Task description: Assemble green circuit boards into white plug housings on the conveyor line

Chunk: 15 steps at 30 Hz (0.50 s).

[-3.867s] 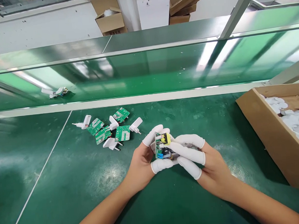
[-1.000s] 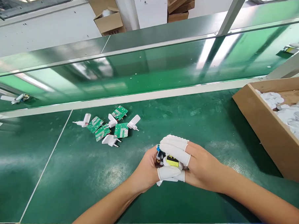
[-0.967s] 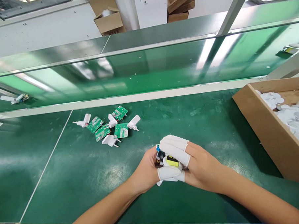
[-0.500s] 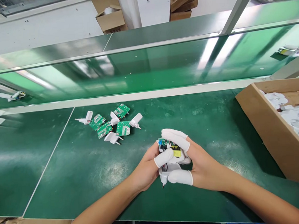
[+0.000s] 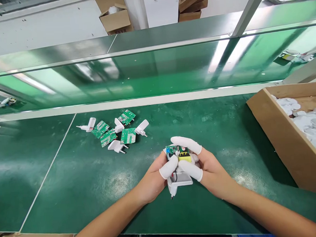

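Between both hands is a green circuit board (image 5: 184, 153) with a yellow transformer and small components facing up. Wires run from it down to a white plug housing (image 5: 179, 180), whose pin points toward me. My left hand (image 5: 160, 172), with white finger cots, is closed on the board's left side, thumb across its front. My right hand (image 5: 199, 162), also in finger cots, pinches the right side, its thumb by the transformer. The fingers behind the board are partly hidden. Several green boards (image 5: 128, 136) with white plug housings (image 5: 142, 127) lie in a group at the left.
An open cardboard box (image 5: 276, 137) full of white round pieces stands at the right. Behind the table edge runs a green conveyor belt (image 5: 156, 73), with a board assembly (image 5: 290, 55) on its right and another (image 5: 5, 102) on its left. A metal post (image 5: 247, 15) rises beyond.
My right thumb has moved up from the plug housing to the board near the transformer, uncovering the housing. The assemblies on the belt have shifted left.
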{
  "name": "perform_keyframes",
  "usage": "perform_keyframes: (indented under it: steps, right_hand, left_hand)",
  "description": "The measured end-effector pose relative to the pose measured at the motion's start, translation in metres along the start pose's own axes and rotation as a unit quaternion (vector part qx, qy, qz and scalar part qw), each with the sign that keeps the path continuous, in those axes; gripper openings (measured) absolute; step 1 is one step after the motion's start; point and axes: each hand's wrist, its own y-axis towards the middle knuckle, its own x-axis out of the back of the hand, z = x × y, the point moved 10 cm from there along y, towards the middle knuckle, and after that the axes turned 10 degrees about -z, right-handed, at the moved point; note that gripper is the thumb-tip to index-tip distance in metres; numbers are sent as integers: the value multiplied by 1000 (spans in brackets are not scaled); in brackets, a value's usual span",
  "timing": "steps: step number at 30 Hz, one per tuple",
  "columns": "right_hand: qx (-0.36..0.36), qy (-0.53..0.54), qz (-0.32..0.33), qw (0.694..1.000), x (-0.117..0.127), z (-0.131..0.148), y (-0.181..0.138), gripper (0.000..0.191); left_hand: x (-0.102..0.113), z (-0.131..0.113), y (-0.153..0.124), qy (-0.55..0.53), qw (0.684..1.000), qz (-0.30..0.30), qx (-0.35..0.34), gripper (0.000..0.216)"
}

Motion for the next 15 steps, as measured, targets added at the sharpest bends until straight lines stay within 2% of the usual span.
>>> perform_keyframes:
  steps: [5, 10, 13, 15]
  right_hand:
    - [-27, 60, 38, 997, -8, -2, -1, 45]
    - [-33, 69, 67, 995, -12, 0, -1, 53]
    - [-28, 78, 69, 994, -10, 2, 0, 53]
    - [-28, 110, 97, 989, -13, 6, -1, 55]
  left_hand:
    - [2, 2, 2, 10, 1000, -6, -2, 45]
    - [1, 1, 2, 9, 1000, -14, -5, 45]
    - [1, -2, 3, 8, 1000, -12, -1, 42]
    - [0, -4, 3, 2, 1000, -2, 3, 37]
